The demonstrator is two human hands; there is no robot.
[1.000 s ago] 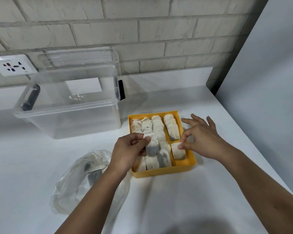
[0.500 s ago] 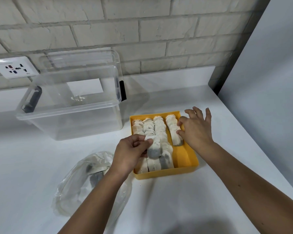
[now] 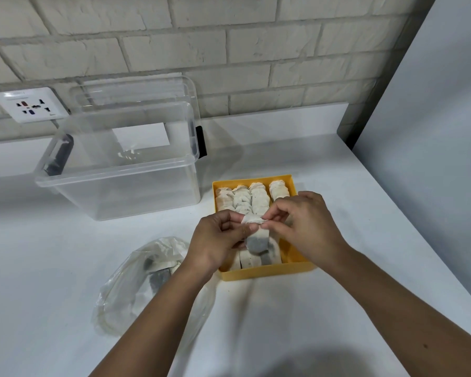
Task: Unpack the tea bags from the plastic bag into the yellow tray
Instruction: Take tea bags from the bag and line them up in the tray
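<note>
Above the yellow tray (image 3: 267,274) on the white counter (image 3: 297,308), left hand (image 3: 218,244) and right hand (image 3: 307,227) both pinch one tea bag (image 3: 257,240); plastic bag (image 3: 136,284) lies near-left.

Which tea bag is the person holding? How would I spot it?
Find the yellow tray on the white counter. Just above it, the left hand and right hand pinch one tea bag. It alone dangles in the air, dark tea at its bottom.
</note>
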